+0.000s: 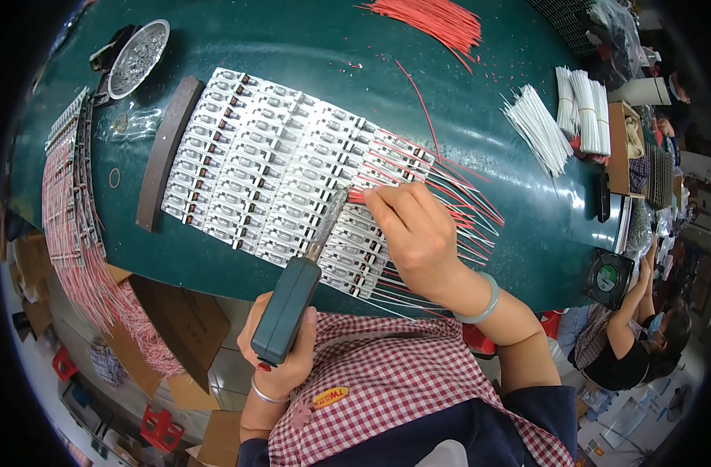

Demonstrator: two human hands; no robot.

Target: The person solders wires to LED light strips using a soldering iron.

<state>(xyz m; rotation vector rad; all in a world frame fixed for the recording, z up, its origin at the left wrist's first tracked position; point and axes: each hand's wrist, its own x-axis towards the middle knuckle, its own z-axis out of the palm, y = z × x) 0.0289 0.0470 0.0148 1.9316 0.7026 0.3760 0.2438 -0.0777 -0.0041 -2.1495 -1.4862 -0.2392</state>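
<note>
My left hand (299,352) is closed round the dark green handle of a soldering gun (287,307), whose long tip points up and away over the work. Between the thumb and fingers of my right hand (421,237) is a small bundle of red wires (357,196), held beside the tip of the gun. Under both lies a wide panel of white circuit boards (293,140) in rows, each carrying small metal parts. Red and white wires (468,210) trail off the panel's right side, partly covered by my right hand.
A dark bar (167,156) lies along the panel's left edge. Farther left stand a metal bowl (139,59) and a wired panel (67,187). Red wires (433,23) lie at the back, white wire bundles (538,128) at right. A co-worker (624,335) sits at the right.
</note>
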